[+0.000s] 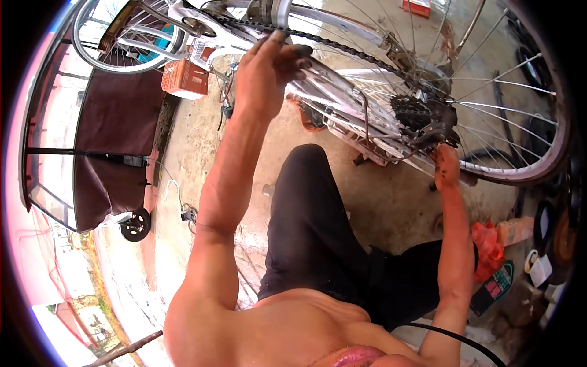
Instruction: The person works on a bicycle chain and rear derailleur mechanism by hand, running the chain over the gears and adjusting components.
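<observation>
A white bicycle [336, 92] with a dark chain [342, 49] stretches across the upper part of the head view. My left hand [263, 70] is closed beside the chain and the frame tubes. Its fingers curl around a dark part that I cannot make out. At the rear wheel [550, 147], my right hand [447, 166] has its fingers pinched on the rear derailleur [437, 136], just below the dark cassette [409, 113]. The fingertips are partly hidden by the derailleur. Below the frame hangs a silver rear rack [354, 137].
An orange-red carton [184, 78] is beside the bicycle's front end. Left lies a dark red covered cart [116, 122] with a small black wheel [135, 225]. Tyres [538, 67] line the right edge, with a red plastic bag [486, 251] nearer me. My black-trousered knee [306, 183] is below the bicycle.
</observation>
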Available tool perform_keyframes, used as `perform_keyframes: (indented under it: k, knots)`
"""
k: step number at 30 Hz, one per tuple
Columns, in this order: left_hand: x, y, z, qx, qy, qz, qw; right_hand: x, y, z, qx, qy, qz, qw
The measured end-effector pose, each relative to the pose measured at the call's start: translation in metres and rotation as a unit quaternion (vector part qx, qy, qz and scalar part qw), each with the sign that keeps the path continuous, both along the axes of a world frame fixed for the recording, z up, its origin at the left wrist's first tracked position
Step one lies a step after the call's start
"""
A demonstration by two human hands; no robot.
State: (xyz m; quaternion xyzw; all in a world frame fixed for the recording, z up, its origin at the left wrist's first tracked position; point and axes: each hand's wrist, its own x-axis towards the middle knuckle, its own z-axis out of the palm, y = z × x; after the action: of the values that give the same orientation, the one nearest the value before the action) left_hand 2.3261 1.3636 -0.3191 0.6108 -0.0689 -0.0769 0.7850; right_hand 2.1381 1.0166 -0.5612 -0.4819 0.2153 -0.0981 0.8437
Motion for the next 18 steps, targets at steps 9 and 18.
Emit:
perform_keyframes:
  k: [9, 18]
  knots:
    - [0.059, 0.033, 0.046, -0.161, -0.02, -0.133, 0.978, 0.0, 0.0, 0.0, -0.003, -0.024, 0.011, 1.0]
    - [0.025, 0.001, 0.0, -0.053, -0.014, 0.003, 0.999, -0.003, -0.024, -0.037, 0.014, -0.09, 0.037, 0.995]
